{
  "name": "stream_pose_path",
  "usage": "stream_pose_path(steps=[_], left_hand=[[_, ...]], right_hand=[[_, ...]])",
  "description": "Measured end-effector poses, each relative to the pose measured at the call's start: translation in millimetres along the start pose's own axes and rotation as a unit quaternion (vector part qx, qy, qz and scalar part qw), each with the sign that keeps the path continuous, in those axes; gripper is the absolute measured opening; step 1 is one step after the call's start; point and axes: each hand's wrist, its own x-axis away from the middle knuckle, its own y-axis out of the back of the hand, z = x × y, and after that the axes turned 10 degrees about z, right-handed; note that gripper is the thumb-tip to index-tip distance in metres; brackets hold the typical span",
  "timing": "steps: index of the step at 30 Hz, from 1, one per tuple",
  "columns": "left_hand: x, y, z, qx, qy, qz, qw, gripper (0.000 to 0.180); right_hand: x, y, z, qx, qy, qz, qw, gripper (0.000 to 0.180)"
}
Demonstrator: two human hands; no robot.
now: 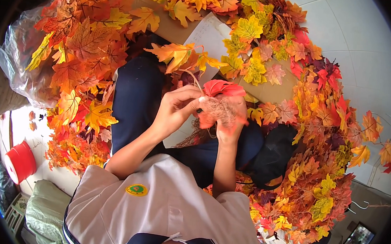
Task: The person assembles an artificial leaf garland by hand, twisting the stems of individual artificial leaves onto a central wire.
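In front of my chest, both hands work on artificial maple leaves. The fingers of my left hand (177,108) are pinched at a thin brown stem (194,78), which bends up toward an orange-yellow leaf (175,55). A bright red leaf (223,88) stands just above the fingertips. My right hand (231,132) is closed on a paler, reddish leaf (223,112), smeared by motion; this leaf hides most of its fingers. A small dark spot shows at the left fingertips, too small to name.
Piles of orange and yellow leaves (87,42) rise on the left, with more leaves (312,171) on the right. A white paper (209,37) lies ahead on cardboard. At left are a clear plastic bag (25,60) and red spool (21,162); a phone-like screen (359,237) sits lower right.
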Motion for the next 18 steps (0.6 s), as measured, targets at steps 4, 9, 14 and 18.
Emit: stream_pose_path(steps=[4, 9, 14, 18], left_hand=[[0, 4, 5, -0.051, -0.042, 0.023, 0.998, 0.014], [3, 10, 12, -0.077, -0.009, 0.018, 0.997, 0.012], [-1, 18, -1, -0.224, -0.042, 0.105, 0.968, 0.011], [0, 15, -7, -0.211, -0.028, 0.086, 0.973, 0.021]], right_hand=[[-1, 10, 2, -0.028, -0.069, 0.076, 0.994, 0.023], [-2, 8, 6, 0.019, -0.066, 0.092, 0.993, 0.024], [5, 9, 5, 0.06, -0.085, 0.09, 0.99, 0.025], [7, 5, 2, 0.187, -0.062, 0.061, 0.979, 0.022]])
